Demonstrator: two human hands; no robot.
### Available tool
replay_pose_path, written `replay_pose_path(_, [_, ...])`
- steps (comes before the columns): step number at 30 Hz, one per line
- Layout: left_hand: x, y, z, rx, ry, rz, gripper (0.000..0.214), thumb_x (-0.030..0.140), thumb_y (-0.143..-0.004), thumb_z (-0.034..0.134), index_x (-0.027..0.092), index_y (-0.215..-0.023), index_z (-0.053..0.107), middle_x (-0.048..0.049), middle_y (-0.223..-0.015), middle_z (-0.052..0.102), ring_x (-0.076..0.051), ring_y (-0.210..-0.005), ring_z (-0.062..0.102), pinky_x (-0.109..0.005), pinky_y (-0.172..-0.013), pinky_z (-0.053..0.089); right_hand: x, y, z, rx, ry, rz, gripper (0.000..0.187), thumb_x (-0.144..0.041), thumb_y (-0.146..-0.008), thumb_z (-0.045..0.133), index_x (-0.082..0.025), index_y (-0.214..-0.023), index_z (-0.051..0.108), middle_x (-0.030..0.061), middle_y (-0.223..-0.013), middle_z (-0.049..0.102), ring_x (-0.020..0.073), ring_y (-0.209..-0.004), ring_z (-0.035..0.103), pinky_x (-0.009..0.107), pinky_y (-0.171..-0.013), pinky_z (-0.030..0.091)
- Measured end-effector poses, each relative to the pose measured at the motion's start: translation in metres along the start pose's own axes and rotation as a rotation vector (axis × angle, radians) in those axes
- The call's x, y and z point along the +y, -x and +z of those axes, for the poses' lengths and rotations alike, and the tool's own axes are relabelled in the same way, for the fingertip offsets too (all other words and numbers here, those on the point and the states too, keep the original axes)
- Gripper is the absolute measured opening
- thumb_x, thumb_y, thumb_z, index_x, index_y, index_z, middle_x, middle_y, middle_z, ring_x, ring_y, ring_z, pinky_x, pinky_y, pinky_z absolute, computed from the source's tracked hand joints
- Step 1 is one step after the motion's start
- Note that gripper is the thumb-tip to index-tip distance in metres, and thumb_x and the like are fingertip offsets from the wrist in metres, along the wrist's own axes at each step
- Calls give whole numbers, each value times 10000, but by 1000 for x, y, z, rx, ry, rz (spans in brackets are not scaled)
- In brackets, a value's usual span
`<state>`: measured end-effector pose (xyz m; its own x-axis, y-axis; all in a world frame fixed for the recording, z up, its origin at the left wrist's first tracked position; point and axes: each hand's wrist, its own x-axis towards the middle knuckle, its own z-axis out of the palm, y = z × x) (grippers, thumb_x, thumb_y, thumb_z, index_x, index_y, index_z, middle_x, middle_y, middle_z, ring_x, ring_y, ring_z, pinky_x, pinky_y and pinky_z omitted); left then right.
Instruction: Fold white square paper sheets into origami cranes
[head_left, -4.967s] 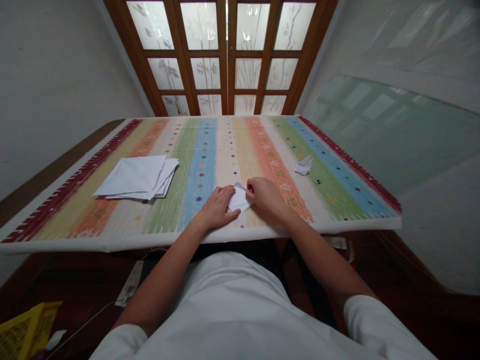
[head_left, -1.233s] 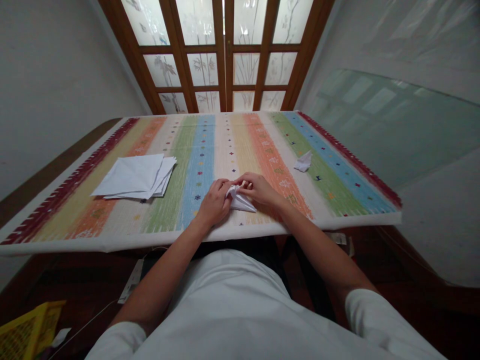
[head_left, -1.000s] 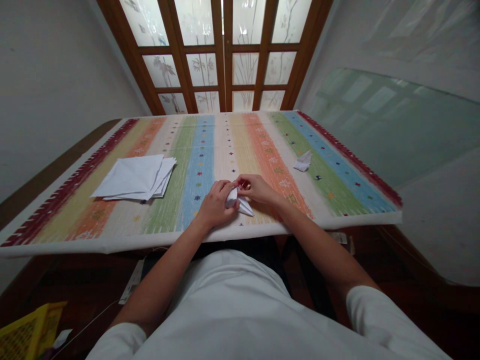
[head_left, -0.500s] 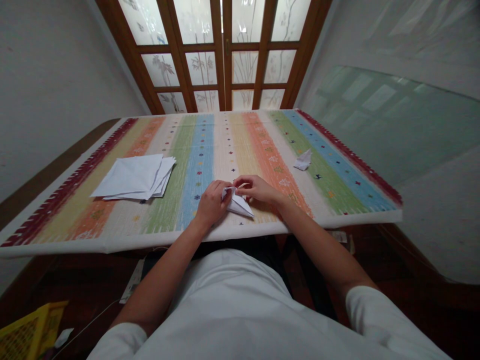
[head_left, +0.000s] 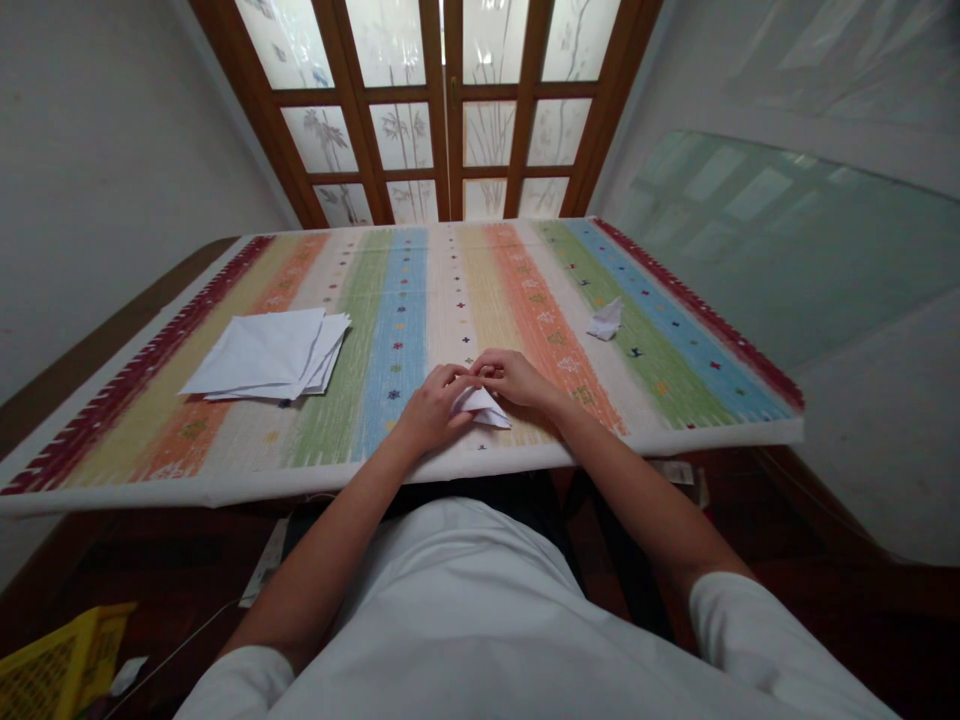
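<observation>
A small folded piece of white paper (head_left: 484, 406) is between my two hands, close to the table's front edge. My left hand (head_left: 435, 408) grips its left side, fingers closed over it. At the paper's upper edge my right hand (head_left: 514, 378) is pinched, its fingertips meeting those of the left hand. The fingers cover the upper part of the paper. A stack of white paper sheets (head_left: 259, 350) lies to the left. On the right side rests a small folded white paper figure (head_left: 606, 320).
The table (head_left: 367, 350) wears a striped, patterned cloth. Wood-framed glass doors (head_left: 450, 110) stand beyond its far edge. A greenish glass panel (head_left: 780, 230) leans along the right wall. A yellow plastic crate (head_left: 67, 660) sits low at the left.
The folded paper has been turned and pressed lower, showing a flatter triangular face. My left fingers have shifted over and along it, and both hands' fingertips have come together at its top.
</observation>
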<state>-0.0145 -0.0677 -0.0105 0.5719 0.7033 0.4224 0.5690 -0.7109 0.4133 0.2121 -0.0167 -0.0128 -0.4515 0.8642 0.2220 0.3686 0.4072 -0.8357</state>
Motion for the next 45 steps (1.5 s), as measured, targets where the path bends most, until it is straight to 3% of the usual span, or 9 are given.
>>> replay_pose_path(4, [-1,2,0,-65,53,34,410,458,-947,849,238,-1272,731,-150,-1364,704,-336,-1265,687,-514,-1098,589,-3,5,-10,-74,145,-46,248,-102,-898,634,-218,-899,854,75,-1051,811,218,-991,743,351,-933,549])
replay_pose_path(9, [-3,3,4,-99,40,10,195,243,-1045,590,213,-1141,757,-138,-1257,745,-302,-1204,717,-510,-1099,594,-11,19,-11,-84,276,2,161,-292,-972,755,-190,-1047,855,90,-1020,776,217,-880,699,339,-853,536])
replay_pose_path(14, [-6,2,5,-74,44,-2,223,180,-929,699,216,-1149,714,-141,-1309,706,-312,-1251,682,-522,-1130,572,-14,31,-4,-63,406,18,380,-336,-798,943,-199,-1120,794,128,-1155,712,306,-1093,659,428,-984,533])
replay_pose_path(20, [-7,2,5,-1,105,-77,232,214,-908,770,225,-1095,633,-89,-1166,669,-262,-1072,684,-448,-993,601,-16,32,4,-73,106,74,509,-252,-755,893,-231,-1184,621,5,-976,692,201,-830,629,318,-765,517])
replay_pose_path(26, [-11,1,7,191,469,-249,299,345,-1046,630,241,-1307,526,-19,-992,684,-173,-808,703,-317,-770,600,-36,28,11,119,156,-97,176,-181,-921,720,-245,-1056,626,47,-1016,719,215,-897,658,327,-798,515])
replay_pose_path(30, [-17,-2,1,223,657,-349,338,524,-1112,497,224,-1201,625,-25,-949,706,-167,-762,725,-313,-747,622,-42,27,10,45,402,-293,205,-37,-930,633,-236,-930,679,87,-1071,723,248,-1022,653,370,-920,501])
replay_pose_path(36, [-24,-1,6,140,331,-384,101,286,-999,655,214,-1034,716,0,-791,681,-193,-715,652,-363,-780,598,-38,37,11,-35,451,-255,133,-254,-1003,779,-222,-1126,737,136,-1218,754,288,-1108,690,400,-971,533])
replay_pose_path(40, [-26,2,11,177,20,-322,124,202,-904,785,223,-1026,777,-103,-1100,739,-300,-1060,653,-554,-1076,550,-32,42,11,50,458,-90,201,-231,-1086,647,-195,-1243,767,149,-1212,794,262,-1035,738,373,-916,541])
replay_pose_path(45, [-26,3,4,68,51,-222,262,146,-882,799,252,-1118,836,-121,-1453,661,-334,-1298,594,-625,-1202,487,-28,46,6,55,527,46,161,-248,-1059,692,-186,-1091,837,127,-1096,809,226,-909,735,335,-839,524])
